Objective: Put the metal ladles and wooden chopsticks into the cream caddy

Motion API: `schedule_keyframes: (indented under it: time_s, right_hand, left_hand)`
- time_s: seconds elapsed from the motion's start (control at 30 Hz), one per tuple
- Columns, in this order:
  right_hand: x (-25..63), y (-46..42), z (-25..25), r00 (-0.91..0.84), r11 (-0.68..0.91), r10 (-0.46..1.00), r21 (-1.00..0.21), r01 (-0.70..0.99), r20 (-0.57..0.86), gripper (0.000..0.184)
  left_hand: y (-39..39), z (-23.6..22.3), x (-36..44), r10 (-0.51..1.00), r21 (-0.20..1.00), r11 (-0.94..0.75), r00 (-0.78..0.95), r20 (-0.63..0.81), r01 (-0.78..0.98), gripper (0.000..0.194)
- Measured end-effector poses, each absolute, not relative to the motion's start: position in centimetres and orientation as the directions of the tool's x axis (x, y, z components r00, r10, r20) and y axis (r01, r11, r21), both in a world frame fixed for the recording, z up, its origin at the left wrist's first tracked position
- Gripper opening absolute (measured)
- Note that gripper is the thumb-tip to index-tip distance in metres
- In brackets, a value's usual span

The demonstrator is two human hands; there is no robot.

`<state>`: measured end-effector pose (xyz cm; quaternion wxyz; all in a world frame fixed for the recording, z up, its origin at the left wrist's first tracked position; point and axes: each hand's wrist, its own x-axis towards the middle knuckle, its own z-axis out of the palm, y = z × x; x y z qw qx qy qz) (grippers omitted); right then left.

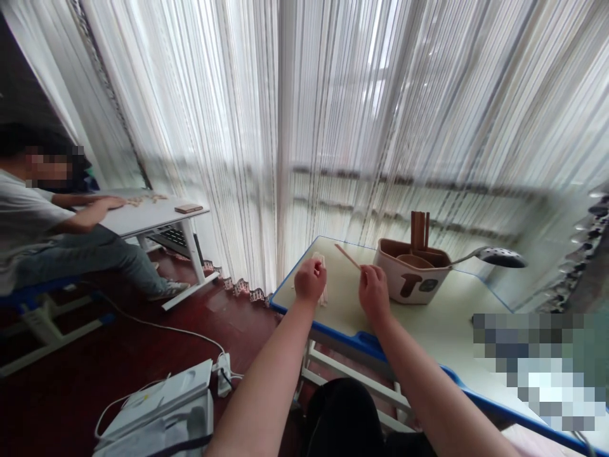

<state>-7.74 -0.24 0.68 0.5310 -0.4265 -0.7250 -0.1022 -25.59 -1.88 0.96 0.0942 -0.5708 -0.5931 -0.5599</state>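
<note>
My right hand (374, 291) is closed around one end of a thin light-brown wooden stick (347, 255), which points up and to the left over the table. To its left, my left hand (311, 279) is curled into a fist above several pale thin sticks (324, 296) lying on the tabletop. Whatever its fingers hold, if anything, is hidden. Just right of my right hand stands a white bin (387, 261) with a brown rim. In it are brown sticks (419, 231), a round brown bowl-like piece (419, 261) and a slotted metal skimmer (500, 256) leaning out to the right.
The pale table (442, 330) has a blue edge, and a blurred patch covers its right end. Striped curtains (333, 114) hang behind. At left, a person (28, 235) sits at another table (137, 219). A power strip (223, 374) and white box (162, 406) lie at lower left.
</note>
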Motion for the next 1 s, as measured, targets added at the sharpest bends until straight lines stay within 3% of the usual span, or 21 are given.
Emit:
schedule_keyframes:
  time_s: [0.47, 0.63, 0.77, 0.83, 0.93, 1.0]
  right_hand:
    - [-6.6, 0.8, 0.9, -0.054, 0.653, 0.601, -0.450, 0.609, 0.798, 0.022]
    - [-6.3, 0.8, 1.2, -0.097, 0.680, 0.626, -0.480, 0.555, 0.774, 0.021]
    - [-6.6, 0.0, 2.0, -0.063, 0.658, 0.665, -0.544, 0.521, 0.744, 0.024]
    - [-6.5, -0.6, 2.5, -0.034, 0.625, 0.702, -0.592, 0.509, 0.712, 0.034]
    - [-6.2, -1.4, 3.1, 0.032, 0.563, 0.762, -0.685, 0.462, 0.647, 0.065]
    - [-6.1, -1.8, 3.3, 0.039, 0.560, 0.773, -0.709, 0.428, 0.634, 0.071]
  left_hand:
    - [-2.3, 0.6, -24.5, 0.592, 0.407, -0.280, -0.178, 0.786, 0.869, 0.012]
    - [-2.5, 0.9, -24.2, 0.629, 0.377, -0.210, -0.171, 0.759, 0.902, 0.016]
    - [-3.1, 0.9, -23.6, 0.650, 0.250, -0.248, -0.031, 0.759, 0.936, 0.017]
    - [-3.3, 0.7, -23.0, 0.659, 0.185, -0.273, 0.043, 0.751, 0.944, 0.018]
    - [-3.1, 0.6, -22.5, 0.675, 0.136, -0.251, 0.072, 0.734, 0.958, 0.021]
    - [-2.8, 0.5, -22.3, 0.684, 0.130, -0.237, 0.070, 0.726, 0.963, 0.021]
